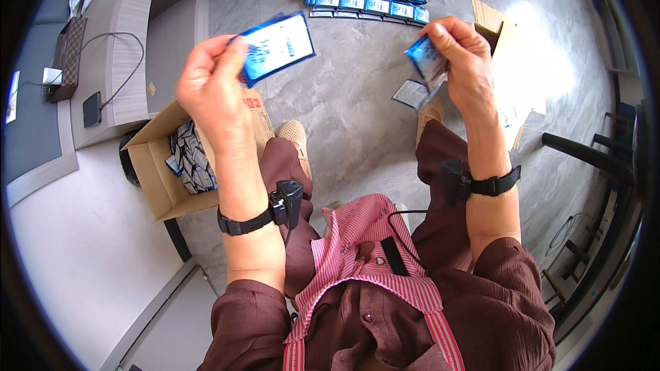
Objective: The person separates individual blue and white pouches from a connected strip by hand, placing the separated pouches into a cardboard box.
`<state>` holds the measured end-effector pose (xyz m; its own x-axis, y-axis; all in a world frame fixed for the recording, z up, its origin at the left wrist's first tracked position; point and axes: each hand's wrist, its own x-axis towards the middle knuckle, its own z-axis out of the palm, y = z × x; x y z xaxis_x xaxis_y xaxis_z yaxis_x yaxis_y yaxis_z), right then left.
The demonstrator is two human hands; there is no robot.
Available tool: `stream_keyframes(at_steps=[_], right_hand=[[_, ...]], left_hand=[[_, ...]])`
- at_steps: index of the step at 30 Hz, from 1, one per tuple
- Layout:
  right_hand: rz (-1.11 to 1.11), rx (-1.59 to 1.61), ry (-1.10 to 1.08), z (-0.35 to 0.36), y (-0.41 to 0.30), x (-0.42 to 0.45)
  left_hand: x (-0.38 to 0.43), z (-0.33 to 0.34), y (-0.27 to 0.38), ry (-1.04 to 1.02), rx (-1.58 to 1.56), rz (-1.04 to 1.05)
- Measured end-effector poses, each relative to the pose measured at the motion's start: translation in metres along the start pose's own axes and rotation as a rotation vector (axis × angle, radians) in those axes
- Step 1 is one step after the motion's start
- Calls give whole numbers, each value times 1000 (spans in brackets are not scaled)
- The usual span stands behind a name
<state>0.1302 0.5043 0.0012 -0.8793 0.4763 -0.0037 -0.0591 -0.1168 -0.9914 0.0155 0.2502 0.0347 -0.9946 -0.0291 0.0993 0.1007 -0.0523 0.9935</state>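
My left hand [219, 74] grips a few flat blue-and-white packets [281, 46] at their left end, printed face up. On the other side, my right hand [461, 56] pinches a blue packet [428, 56], with a clear or silvery part hanging below it. A grey-white packet [411, 94] shows just under that, beside my shoe; whether it touches the held one I cannot tell. Rows of overlapping blue-and-white packets [366, 4] lie on the floor farther ahead. Many loose packets [191, 159] fill part of an open cardboard box [160, 193] at my left.
Another cardboard box [508, 56] stands at the right, partly washed out by glare. Black furniture legs [582, 152] reach in from the right edge. A grey wooden cabinet [121, 82] with a phone [92, 109] on a cable is at the left. My feet rest on the grey floor [345, 113].
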Motion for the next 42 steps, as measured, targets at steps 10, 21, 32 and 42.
stream_keyframes(at_steps=[10, 21, 32, 42], right_hand=[[4, -236, -227, 49, 2, -11], [-56, -294, -232, 58, 4, -21], [58, -481, -372, 27, -10, -14], [44, 66, 89, -12, 0, 10]], left_hand=[[-40, 43, -7, -542, 101, -228], [-44, 46, -13, -654, 293, -251], [-23, 22, -6, -399, 44, -242], [1, -1, 0, -36, -148, -50]])
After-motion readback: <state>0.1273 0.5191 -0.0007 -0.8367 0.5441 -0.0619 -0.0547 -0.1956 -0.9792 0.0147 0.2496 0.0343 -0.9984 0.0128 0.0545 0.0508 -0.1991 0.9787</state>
